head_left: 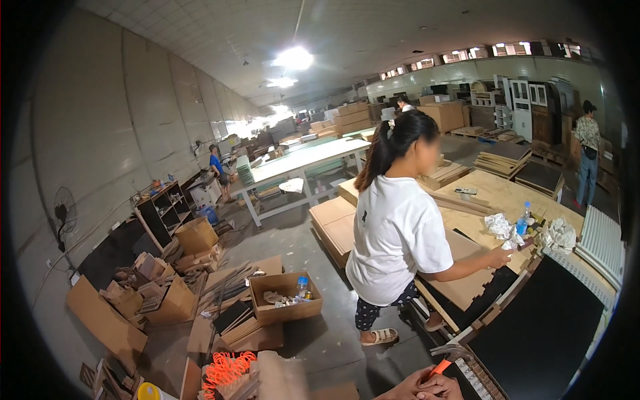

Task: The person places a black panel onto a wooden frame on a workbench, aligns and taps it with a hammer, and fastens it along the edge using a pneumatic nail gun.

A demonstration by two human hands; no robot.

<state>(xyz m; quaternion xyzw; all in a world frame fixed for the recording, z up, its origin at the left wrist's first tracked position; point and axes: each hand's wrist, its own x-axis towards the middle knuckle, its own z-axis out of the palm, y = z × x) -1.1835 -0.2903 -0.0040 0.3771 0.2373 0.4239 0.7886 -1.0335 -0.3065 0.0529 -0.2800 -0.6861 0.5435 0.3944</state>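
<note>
My two hands meet at the bottom edge, left hand [402, 390] against right hand [445, 387]. A slim orange tool [440, 367] sticks up from between them, apparently gripped by my right hand; my left hand's fingers are cut off by the frame. Just beyond lie a dark panel [533, 333] and a white slotted strip [472, 379]. A co-worker in a white T-shirt [395, 233] stands at the wooden board table [497, 193], one hand reaching to crumpled paper [500, 227] beside a water bottle [525, 219].
An open cardboard box [287, 298], cardboard scraps [153, 293] and an orange coil [227, 370] litter the floor at left. A shelf [163, 213] and fan [65, 210] stand by the wall. Further off are a long white table [307, 160] and other people [588, 160].
</note>
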